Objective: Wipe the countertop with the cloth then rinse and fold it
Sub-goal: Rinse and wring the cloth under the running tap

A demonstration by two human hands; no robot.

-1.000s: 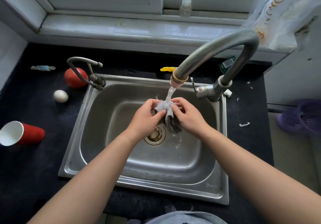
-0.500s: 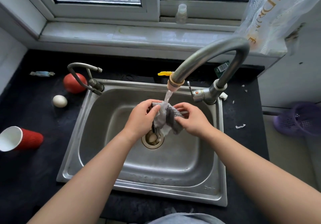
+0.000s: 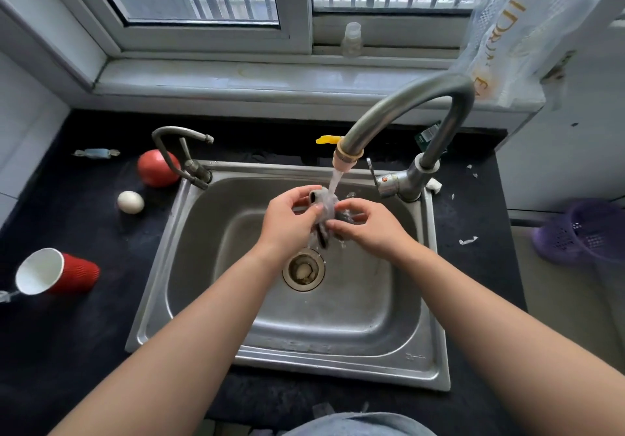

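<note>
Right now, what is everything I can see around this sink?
sink: one, steel, set in the countertop
countertop: one, black, around the sink
large faucet: one, grey, back right, water running
small tap: one, grey, back left
cloth: one, grey, under the stream
tomato: one, red, left of the sink
egg: one, white, in front of the tomato
cup: one, red, on its side, far left
basket: one, purple, far right
bottle: one, clear, windowsill
left hand: holding the cloth
right hand: holding the cloth

brushed steel sink (image 3: 345, 330), matt black countertop (image 3: 67, 327), wet grey cloth (image 3: 325, 206)
</note>
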